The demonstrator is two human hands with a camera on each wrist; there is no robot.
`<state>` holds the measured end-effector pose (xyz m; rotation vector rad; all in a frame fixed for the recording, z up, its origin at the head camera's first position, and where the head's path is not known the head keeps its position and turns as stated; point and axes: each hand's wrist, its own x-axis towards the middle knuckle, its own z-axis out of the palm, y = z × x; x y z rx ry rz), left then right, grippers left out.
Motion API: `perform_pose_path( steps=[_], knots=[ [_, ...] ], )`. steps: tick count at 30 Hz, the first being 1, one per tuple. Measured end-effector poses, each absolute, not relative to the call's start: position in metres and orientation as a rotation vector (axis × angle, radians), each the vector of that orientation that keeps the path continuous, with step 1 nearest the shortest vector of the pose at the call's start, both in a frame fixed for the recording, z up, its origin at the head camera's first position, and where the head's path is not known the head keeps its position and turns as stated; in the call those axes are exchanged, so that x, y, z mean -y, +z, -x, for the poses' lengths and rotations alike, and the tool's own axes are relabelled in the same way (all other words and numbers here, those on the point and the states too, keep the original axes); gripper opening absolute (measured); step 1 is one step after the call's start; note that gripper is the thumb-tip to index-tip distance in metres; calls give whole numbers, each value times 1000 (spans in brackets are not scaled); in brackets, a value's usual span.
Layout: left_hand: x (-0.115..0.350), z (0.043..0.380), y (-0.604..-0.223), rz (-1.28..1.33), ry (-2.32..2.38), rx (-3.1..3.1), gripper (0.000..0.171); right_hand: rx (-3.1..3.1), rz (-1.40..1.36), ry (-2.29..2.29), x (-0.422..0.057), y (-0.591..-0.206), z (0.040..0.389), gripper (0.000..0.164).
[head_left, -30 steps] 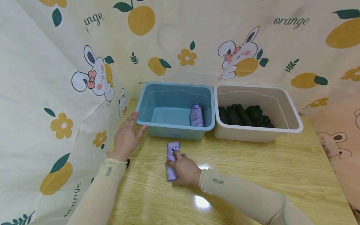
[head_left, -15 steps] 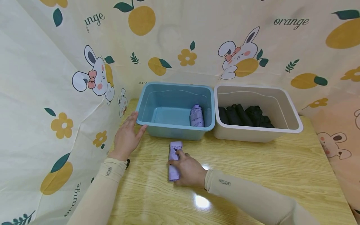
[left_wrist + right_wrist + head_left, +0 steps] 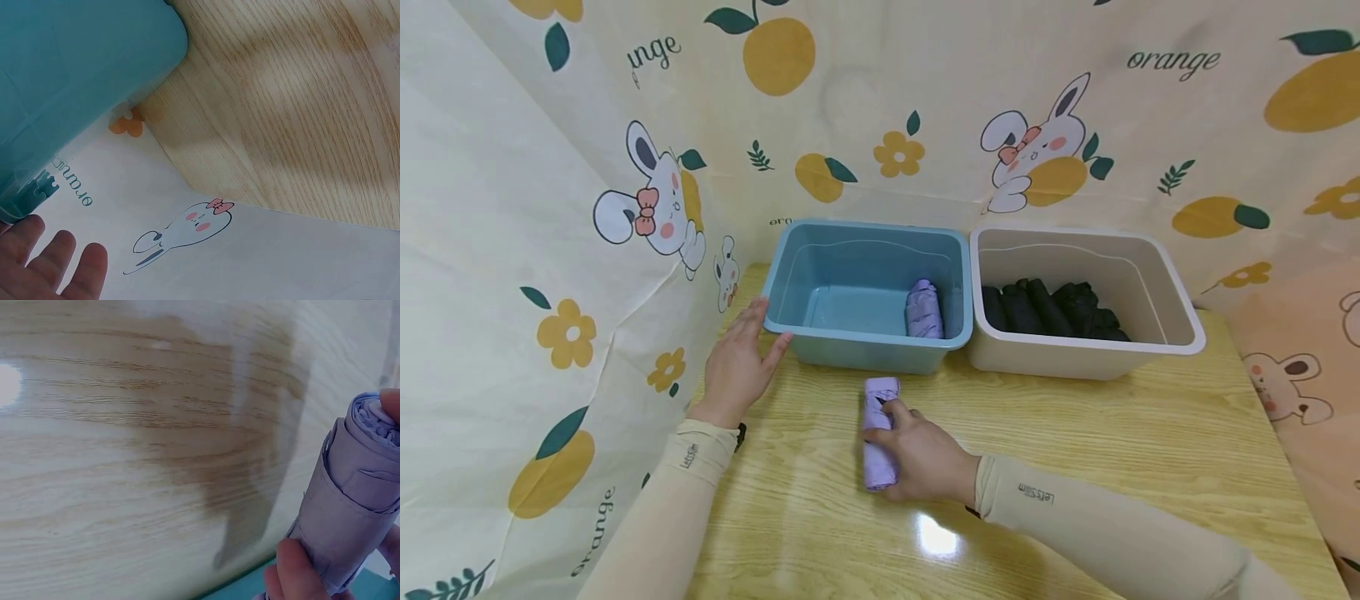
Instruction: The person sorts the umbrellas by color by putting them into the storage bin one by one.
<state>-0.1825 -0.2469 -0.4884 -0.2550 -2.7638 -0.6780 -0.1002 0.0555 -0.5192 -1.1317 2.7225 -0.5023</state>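
My right hand (image 3: 927, 454) grips a purple garbage bag roll (image 3: 880, 433), thumb and fingers spread around its sides, close over the table in front of the blue bin. In the right wrist view, the spiral-wound end and overlapping outer layers of the purple garbage bag roll (image 3: 350, 494) show between the fingertips. Fingers straight, my left hand (image 3: 737, 367) rests at the front left corner of the blue bin (image 3: 865, 352). The left wrist view shows its fingertips (image 3: 87, 269) beside the blue bin's wall (image 3: 81, 69). A second purple roll (image 3: 924, 310) lies inside that bin, at its right end.
A beige bin (image 3: 1075, 360) stands right beside the blue one, with several black rolls (image 3: 1037, 308) in it. Both are on a wood-grain table (image 3: 1120, 442). A printed cloth (image 3: 880, 100) hangs behind and along the left side.
My right hand has moved a little to the right, carrying the purple garbage bag roll with it. My left hand has stayed at the blue bin.
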Motion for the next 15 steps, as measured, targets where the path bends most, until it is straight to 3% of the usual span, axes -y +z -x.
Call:
perform_pose_path(
  steps=[15],
  knots=[
    [247, 183, -490, 251, -675, 2775, 72, -2677, 1132, -516, -75, -486, 88, 78]
  ],
)
